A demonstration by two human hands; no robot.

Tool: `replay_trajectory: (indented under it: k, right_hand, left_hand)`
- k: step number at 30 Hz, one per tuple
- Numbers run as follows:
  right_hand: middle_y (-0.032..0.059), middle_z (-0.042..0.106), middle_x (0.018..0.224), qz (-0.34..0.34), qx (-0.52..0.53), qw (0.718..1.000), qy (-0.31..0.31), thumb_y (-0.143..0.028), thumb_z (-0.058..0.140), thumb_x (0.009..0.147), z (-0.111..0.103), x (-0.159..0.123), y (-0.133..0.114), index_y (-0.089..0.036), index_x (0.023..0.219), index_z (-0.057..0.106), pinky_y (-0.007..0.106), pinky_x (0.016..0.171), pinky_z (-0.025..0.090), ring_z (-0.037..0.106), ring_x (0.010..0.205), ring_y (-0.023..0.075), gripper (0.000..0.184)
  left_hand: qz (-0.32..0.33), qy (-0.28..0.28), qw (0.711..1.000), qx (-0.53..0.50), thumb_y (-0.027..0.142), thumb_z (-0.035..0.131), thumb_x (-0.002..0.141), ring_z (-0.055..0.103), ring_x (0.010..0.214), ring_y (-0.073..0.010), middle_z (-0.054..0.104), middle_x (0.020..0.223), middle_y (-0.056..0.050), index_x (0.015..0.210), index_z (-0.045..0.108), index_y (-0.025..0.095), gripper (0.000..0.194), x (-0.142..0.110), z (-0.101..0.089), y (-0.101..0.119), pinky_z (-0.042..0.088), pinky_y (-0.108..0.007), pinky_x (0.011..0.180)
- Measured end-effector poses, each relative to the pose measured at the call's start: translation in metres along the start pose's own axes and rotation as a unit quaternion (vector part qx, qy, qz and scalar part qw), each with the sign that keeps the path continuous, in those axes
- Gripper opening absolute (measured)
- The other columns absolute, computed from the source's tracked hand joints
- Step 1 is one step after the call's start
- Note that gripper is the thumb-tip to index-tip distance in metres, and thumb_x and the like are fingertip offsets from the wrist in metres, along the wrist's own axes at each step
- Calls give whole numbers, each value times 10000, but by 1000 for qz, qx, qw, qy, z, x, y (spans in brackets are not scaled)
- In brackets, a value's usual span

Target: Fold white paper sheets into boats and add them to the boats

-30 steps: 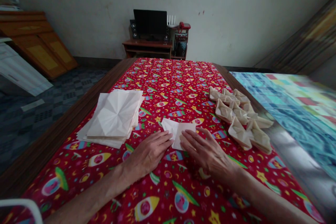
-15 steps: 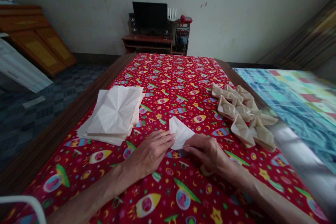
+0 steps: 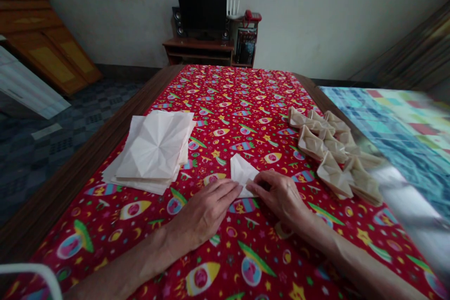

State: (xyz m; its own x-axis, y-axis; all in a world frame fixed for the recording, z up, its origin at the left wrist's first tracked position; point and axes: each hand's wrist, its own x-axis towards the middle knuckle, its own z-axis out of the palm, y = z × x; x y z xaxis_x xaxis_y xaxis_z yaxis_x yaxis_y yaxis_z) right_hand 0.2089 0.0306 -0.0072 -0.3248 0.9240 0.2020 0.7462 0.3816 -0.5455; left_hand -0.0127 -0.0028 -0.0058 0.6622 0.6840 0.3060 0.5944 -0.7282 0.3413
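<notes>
A small piece of folded white paper [image 3: 242, 168] lies on the red patterned tablecloth in front of me. My left hand [image 3: 211, 204] rests with its fingers stretched flat, their tips on the paper's lower left edge. From the right, my right hand [image 3: 279, 192] pinches the paper's right side between thumb and fingers, hiding that corner. To the left lies a stack of creased square paper sheets [image 3: 156, 147], fold lines radiating from the middle of the top one. Several folded paper pieces [image 3: 328, 147] with pointed corners sit in a group on the right.
The tablecloth [image 3: 225, 103] covers a dark wooden table [image 3: 87, 150]. A white curved bar [image 3: 31, 268] shows at the lower left. Beyond the table stand a desk with a monitor [image 3: 202, 14] and a red telephone [image 3: 253, 16]. A bed [image 3: 393, 122] is at the right.
My right hand has moved inward over the paper, bringing its right side toward the middle. The left fingertips have slid slightly right. The view has tilted down a little.
</notes>
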Motion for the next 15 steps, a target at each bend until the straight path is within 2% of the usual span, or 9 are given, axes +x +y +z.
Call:
replay_trajectory:
  k: [3,8,15]
  right_hand:
    - [-18,567,603,-4,-1,1000,7,-335,596,843,-1,0,-2,-194,677,564,218,493,317,484,525,104,220]
    - [5,565,689,-37,-15,999,26,-332,574,863,-2,-1,-3,-197,736,532,231,535,345,497,613,126,190]
    - [3,547,721,-42,-26,998,29,-300,574,867,0,-3,-2,-202,775,482,249,582,362,485,641,135,163]
  left_hand:
    - [6,-14,1000,18,19,380,877,426,1263,-212,508,1328,-101,1332,433,126,471,0,0,1,439,-385,1055]
    - [15,-16,999,37,30,374,885,423,1271,-230,508,1336,-113,1336,431,124,464,-1,1,3,461,-418,1034]
    - [12,-46,998,44,6,382,865,360,1308,-236,456,1392,-96,1345,419,95,489,-2,1,3,412,-396,1077]
